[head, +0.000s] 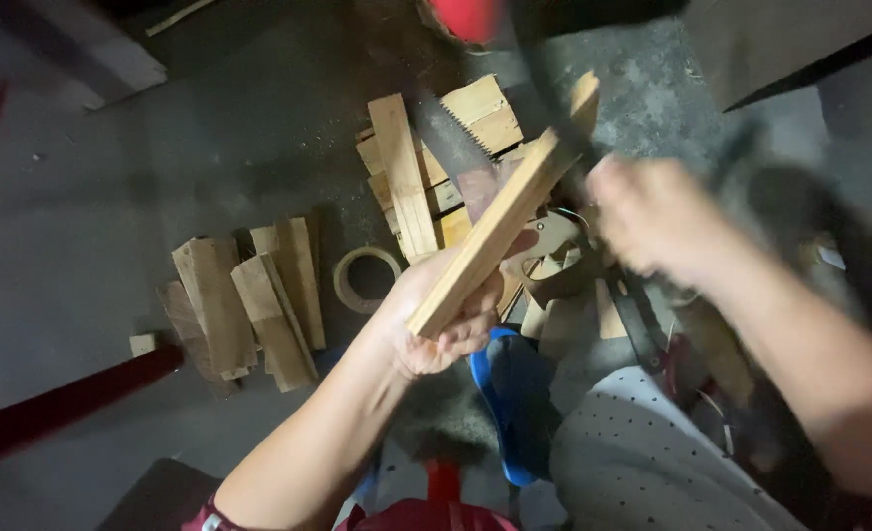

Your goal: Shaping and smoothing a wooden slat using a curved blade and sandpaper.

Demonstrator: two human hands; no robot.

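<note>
Head camera looks down on a grey concrete floor [210, 118] littered with offcuts. One loose heap of short wood pieces [249, 295] lies toward the left part of the floor, with a small block beside its lower left end. Just to the right of that heap rests a roll of tape [367, 278], lying flat. A second stack of planks [436, 167] sits farther up, near the middle, partly hidden behind what the hands hold. A red bar [52, 408] slants across the lower left corner of the floor, and a blue sandal [514, 403] shows below the hands. A spotted cloth [642, 452] covers the lower right.

The left hand [446, 310] grips a flat wooden strip [505, 211] at its lower end, fingers curled and pressed together around it, thumb on the near face. The strip is held in the air above the stack of planks. Its long axis runs diagonally, from the hand at the lower left up to its free end at the upper right. A saw blade [455, 123] with visible teeth crosses behind the strip's upper part. The right hand [657, 216] is blurred beside the strip's upper end; it looks closed, but what its fingers hold cannot be told.
</note>
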